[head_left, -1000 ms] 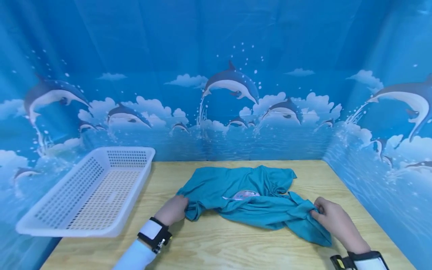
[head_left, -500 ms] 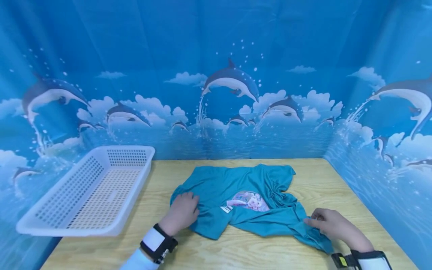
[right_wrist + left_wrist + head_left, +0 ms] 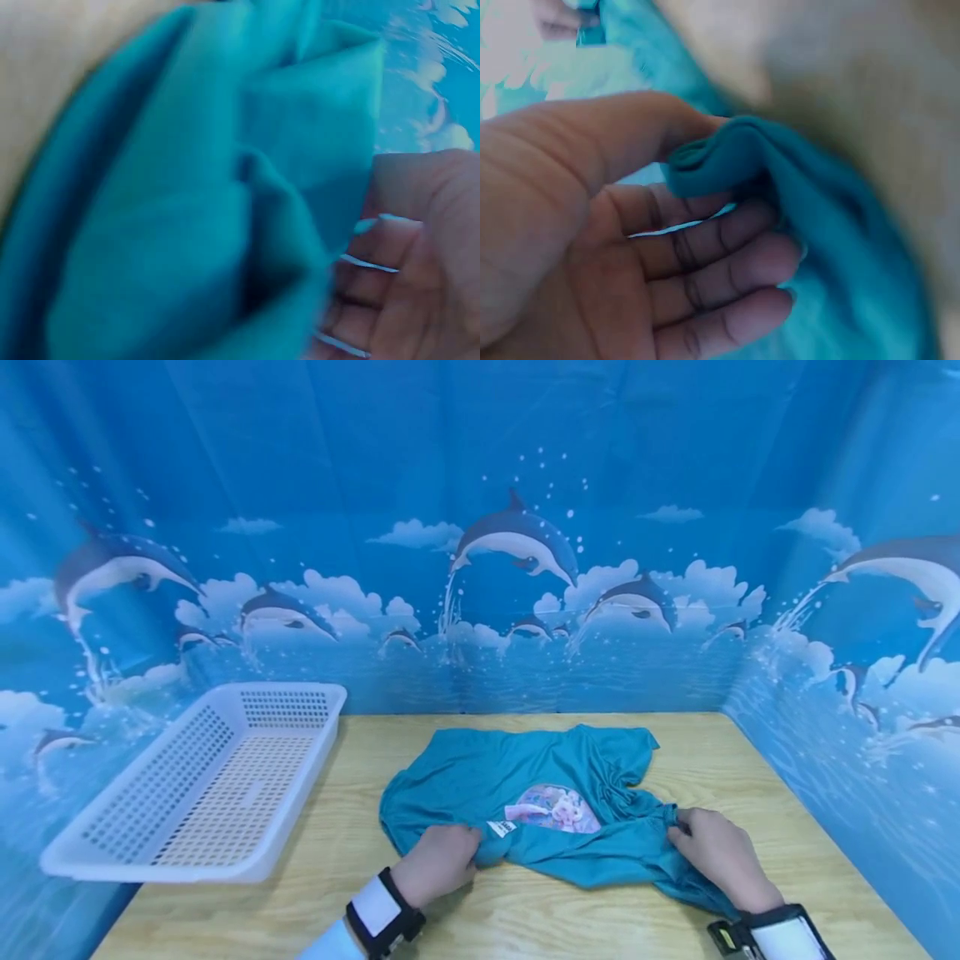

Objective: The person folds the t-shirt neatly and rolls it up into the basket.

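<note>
A teal short-sleeved garment (image 3: 480, 777), which looks like a T-shirt, lies rumpled on the table. A pink and white printed picture (image 3: 555, 808) shows on it, with a small white label (image 3: 501, 828) beside the print. My left hand (image 3: 441, 858) pinches the near edge of the shirt just below the label; in the left wrist view the folded cloth (image 3: 735, 150) sits between thumb and fingers. On the other side my right hand (image 3: 716, 852) pinches a gathered part at the shirt's right end. Bunched folds (image 3: 180, 225) fill much of the right wrist view.
A white perforated plastic basket (image 3: 292, 793) stands at the left of the wooden table (image 3: 570, 927). Blue curtains (image 3: 405, 460) printed with dolphins close off the back and sides.
The shirt's near flap has been drawn toward me, uncovering the print and label. My left hand let go at the left corner and moved right to the near edge; my right hand shifted its grip slightly left.
</note>
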`<action>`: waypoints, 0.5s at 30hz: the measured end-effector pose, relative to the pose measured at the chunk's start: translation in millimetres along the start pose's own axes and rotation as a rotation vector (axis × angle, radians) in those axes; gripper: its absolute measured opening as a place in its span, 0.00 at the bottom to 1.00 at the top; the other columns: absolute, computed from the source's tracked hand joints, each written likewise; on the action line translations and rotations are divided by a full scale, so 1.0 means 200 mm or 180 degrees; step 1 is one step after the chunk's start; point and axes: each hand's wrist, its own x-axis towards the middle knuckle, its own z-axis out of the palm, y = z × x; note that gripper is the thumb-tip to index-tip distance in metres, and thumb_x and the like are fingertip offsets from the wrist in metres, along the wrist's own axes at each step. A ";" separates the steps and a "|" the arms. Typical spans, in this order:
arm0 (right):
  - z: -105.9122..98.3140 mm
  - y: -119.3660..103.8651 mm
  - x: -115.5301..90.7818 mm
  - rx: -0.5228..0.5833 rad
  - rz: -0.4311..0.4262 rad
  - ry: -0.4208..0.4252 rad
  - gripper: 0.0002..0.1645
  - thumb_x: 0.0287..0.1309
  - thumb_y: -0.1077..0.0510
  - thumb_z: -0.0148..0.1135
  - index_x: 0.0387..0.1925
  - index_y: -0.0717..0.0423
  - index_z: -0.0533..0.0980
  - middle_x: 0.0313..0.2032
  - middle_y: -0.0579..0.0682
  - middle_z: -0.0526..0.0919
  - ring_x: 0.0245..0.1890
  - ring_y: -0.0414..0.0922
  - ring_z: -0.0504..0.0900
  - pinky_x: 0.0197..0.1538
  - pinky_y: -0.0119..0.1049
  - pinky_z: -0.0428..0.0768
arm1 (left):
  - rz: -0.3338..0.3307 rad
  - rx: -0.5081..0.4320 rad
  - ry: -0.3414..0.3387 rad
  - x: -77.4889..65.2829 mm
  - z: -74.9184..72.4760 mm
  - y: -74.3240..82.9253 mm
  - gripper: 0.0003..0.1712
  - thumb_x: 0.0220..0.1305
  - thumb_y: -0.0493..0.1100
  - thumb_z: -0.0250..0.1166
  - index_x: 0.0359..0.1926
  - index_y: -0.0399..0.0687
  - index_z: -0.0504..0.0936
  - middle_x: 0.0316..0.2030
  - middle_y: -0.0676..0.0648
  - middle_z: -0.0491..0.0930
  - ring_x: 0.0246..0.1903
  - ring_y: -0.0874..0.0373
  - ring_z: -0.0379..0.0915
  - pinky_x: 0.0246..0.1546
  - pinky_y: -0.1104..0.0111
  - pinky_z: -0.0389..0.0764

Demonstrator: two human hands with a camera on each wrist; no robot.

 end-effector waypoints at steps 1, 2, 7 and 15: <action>-0.02 0.00 0.00 0.0102 -0.0005 0.0037 0.12 0.61 0.58 0.55 0.23 0.58 0.74 0.15 0.47 0.63 0.16 0.43 0.63 0.21 0.34 0.59 | -0.0064 -0.0158 -0.0047 -0.01 -0.04 -0.03 0.08 0.51 0.39 0.69 0.29 0.48 0.77 0.21 0.53 0.75 0.22 0.62 0.72 0.19 0.71 0.70; -0.05 -0.01 0.00 0.0213 -0.0019 0.0093 0.11 0.62 0.57 0.53 0.27 0.58 0.75 0.16 0.46 0.63 0.16 0.42 0.63 0.21 0.34 0.59 | -0.0122 -0.0308 -0.0054 -0.02 -0.08 -0.06 0.08 0.51 0.37 0.68 0.30 0.47 0.76 0.21 0.53 0.74 0.21 0.62 0.70 0.19 0.72 0.69; -0.18 -0.04 -0.05 0.0926 -0.0377 0.0216 0.13 0.69 0.58 0.45 0.36 0.54 0.77 0.26 0.47 0.77 0.24 0.41 0.72 0.26 0.33 0.68 | -0.0398 -0.0777 0.0061 -0.13 -0.29 -0.20 0.09 0.54 0.32 0.63 0.30 0.48 0.71 0.21 0.55 0.69 0.20 0.64 0.64 0.18 0.73 0.64; -0.10 -0.03 -0.19 0.1824 -0.1645 -0.0946 0.14 0.63 0.71 0.45 0.27 0.56 0.74 0.25 0.37 0.72 0.27 0.28 0.68 0.28 0.28 0.65 | -0.0465 -0.0970 -0.0314 -0.42 -0.27 -0.26 0.09 0.52 0.33 0.63 0.29 0.54 0.74 0.24 0.58 0.72 0.24 0.66 0.64 0.22 0.71 0.67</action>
